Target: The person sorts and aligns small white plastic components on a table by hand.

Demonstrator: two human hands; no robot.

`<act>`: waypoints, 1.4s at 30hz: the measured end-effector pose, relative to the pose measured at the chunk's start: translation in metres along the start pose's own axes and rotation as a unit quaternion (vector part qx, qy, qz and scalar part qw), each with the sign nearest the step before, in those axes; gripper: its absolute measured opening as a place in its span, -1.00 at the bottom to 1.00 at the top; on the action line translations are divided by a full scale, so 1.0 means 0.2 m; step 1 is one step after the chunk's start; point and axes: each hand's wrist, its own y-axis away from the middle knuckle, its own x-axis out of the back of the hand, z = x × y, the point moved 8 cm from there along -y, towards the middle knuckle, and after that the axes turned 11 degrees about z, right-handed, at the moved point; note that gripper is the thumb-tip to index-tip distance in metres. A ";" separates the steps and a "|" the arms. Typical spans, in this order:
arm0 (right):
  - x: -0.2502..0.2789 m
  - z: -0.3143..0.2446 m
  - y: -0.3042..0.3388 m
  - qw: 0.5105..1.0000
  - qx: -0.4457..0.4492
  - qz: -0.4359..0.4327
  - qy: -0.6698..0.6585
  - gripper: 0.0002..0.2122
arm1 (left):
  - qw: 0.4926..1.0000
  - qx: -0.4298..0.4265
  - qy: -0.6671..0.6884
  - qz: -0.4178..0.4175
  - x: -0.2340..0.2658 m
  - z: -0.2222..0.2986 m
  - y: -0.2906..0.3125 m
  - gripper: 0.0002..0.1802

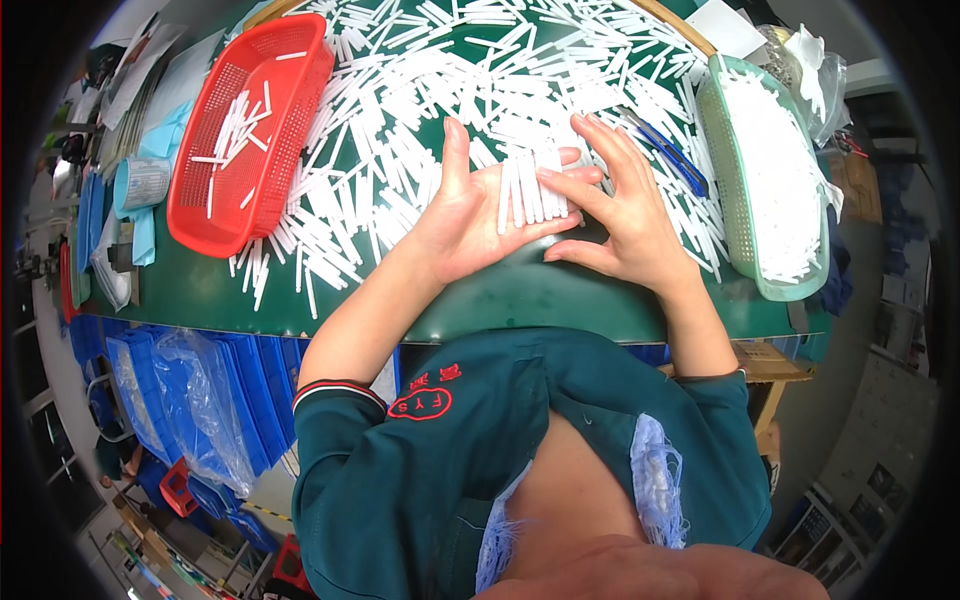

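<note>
My left hand (458,222) is turned palm up, thumb held out to the side. Across its fingers lies a row of several short white sticks (531,190), side by side. Over that row reaches my right hand (640,226), its fingers spread and its index fingertip touching the sticks. Its thumb stays apart from them, below. Beyond both hands, a large loose heap of similar white sticks (400,120) covers much of the green tabletop (560,290). I cannot tell whether the sticks are hollow.
A red perforated basket (280,80) with some sticks stands at the left. At the right, a pale green basket (740,200) is piled with white sticks. A blue utility knife (668,155) lies on the heap near my right hand. A light blue cup (142,187) stands far left.
</note>
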 end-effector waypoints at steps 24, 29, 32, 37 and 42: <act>-0.03 -0.03 0.00 1.000 0.004 -0.002 0.026 -0.42 | 0.999 0.002 -0.018 0.026 0.01 -0.02 -0.02 0.19; -0.02 -0.02 0.00 0.999 -0.003 -0.007 0.031 -0.44 | 1.000 -0.002 -0.014 0.018 0.00 -0.02 -0.02 0.19; -0.02 -0.01 0.00 0.999 -0.007 -0.008 0.033 -0.45 | 1.000 -0.002 -0.011 0.018 0.00 -0.02 -0.02 0.19; -0.02 -0.01 0.00 1.000 -0.013 -0.002 0.024 -0.45 | 1.000 -0.009 -0.011 0.014 -0.01 -0.02 -0.02 0.18; -0.04 -0.04 0.00 1.000 0.012 -0.006 0.014 -0.44 | 0.999 -0.004 -0.029 0.017 -0.01 -0.02 -0.02 0.18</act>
